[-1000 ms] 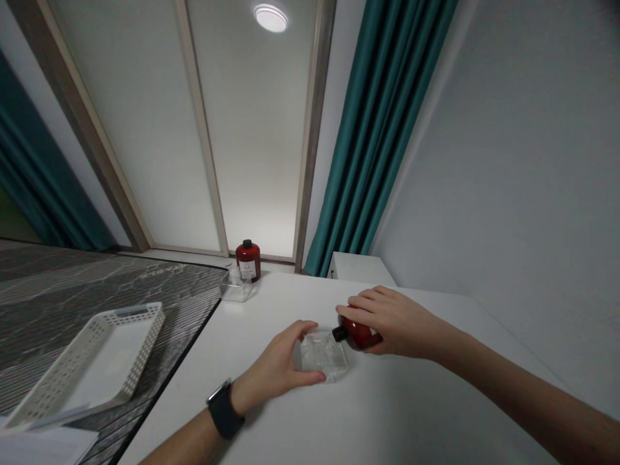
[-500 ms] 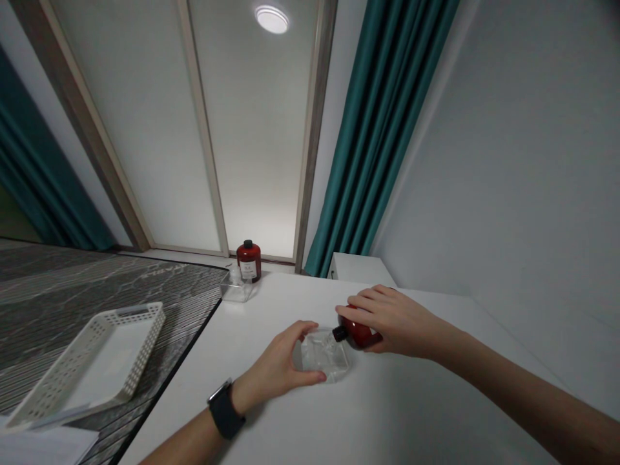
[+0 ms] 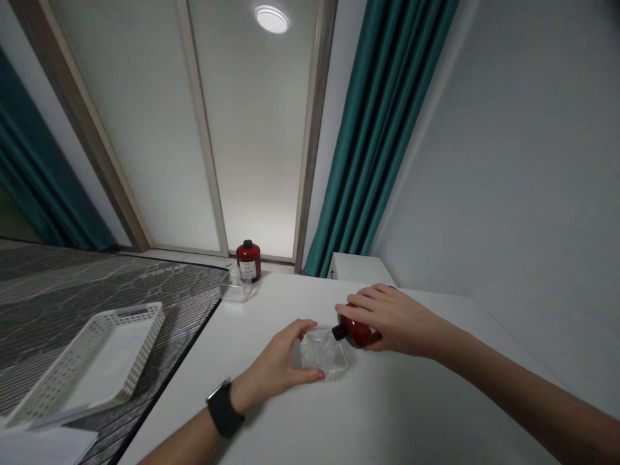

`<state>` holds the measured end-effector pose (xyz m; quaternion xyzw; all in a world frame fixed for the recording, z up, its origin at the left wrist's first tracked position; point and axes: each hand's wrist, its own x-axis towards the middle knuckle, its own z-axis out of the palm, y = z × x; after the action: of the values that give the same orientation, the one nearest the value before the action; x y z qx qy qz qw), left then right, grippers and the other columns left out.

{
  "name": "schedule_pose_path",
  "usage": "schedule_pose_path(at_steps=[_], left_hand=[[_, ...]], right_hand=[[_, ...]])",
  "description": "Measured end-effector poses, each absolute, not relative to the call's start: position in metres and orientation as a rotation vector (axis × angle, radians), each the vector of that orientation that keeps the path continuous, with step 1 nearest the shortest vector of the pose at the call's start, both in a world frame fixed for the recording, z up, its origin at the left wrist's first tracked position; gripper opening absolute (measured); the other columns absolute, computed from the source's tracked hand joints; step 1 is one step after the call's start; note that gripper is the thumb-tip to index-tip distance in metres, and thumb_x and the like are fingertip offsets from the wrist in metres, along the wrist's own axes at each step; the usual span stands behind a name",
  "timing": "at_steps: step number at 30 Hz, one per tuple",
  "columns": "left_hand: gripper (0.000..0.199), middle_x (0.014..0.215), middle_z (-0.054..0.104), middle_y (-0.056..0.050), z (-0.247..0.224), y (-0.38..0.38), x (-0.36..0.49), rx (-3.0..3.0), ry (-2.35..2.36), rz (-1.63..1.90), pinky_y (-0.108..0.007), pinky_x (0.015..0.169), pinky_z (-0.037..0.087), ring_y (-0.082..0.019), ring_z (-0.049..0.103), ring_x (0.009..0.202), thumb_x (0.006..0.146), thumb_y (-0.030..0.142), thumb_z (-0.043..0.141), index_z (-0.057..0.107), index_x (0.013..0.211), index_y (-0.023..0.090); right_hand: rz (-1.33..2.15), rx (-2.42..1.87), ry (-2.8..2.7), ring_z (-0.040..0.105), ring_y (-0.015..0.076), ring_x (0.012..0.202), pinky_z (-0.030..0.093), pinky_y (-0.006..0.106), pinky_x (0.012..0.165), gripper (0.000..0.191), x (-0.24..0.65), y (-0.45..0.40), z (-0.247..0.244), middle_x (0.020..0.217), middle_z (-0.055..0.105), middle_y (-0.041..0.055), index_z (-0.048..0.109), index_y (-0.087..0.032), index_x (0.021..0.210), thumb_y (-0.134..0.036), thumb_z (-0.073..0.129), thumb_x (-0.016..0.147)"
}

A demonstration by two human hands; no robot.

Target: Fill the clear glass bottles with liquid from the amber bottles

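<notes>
Now right hand (image 3: pixel 387 321) fingers (image 3: pixel 358 314) clasp tilted red bottle (image 3: pixel 356 333).

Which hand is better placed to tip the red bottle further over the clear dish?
The right hand. It already grips the red bottle, tilted with its black neck over the edge of the clear dish. The left hand holds the dish's near-left side and probably should keep steadying it.

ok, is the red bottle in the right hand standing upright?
No: the red bottle lies tipped on its side under the right hand, neck pointing at the clear container the left hand steadies.
</notes>
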<state>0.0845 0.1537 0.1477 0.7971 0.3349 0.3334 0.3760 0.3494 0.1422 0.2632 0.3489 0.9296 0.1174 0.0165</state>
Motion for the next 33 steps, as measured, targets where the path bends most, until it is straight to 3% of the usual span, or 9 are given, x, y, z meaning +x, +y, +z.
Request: schedule_pose_path(at_steps=[33], left_hand=[[0.07,0.127,0.064,-0.009,0.1473,0.1543,0.0848,2.023,0.844,0.838,-0.043,0.102,0.047,-0.029,0.062,0.112,0.069,0.028,0.087,0.053,0.13,0.019]], right_hand=[[0.399,1.074,2.86,0.063,0.0287,0.107,0.046,0.042,0.088,0.061,0.3464,0.1428,0.2665,0.123,0.068,0.0083,0.051,-0.026,0.134,-0.036,0.079,0.081]])
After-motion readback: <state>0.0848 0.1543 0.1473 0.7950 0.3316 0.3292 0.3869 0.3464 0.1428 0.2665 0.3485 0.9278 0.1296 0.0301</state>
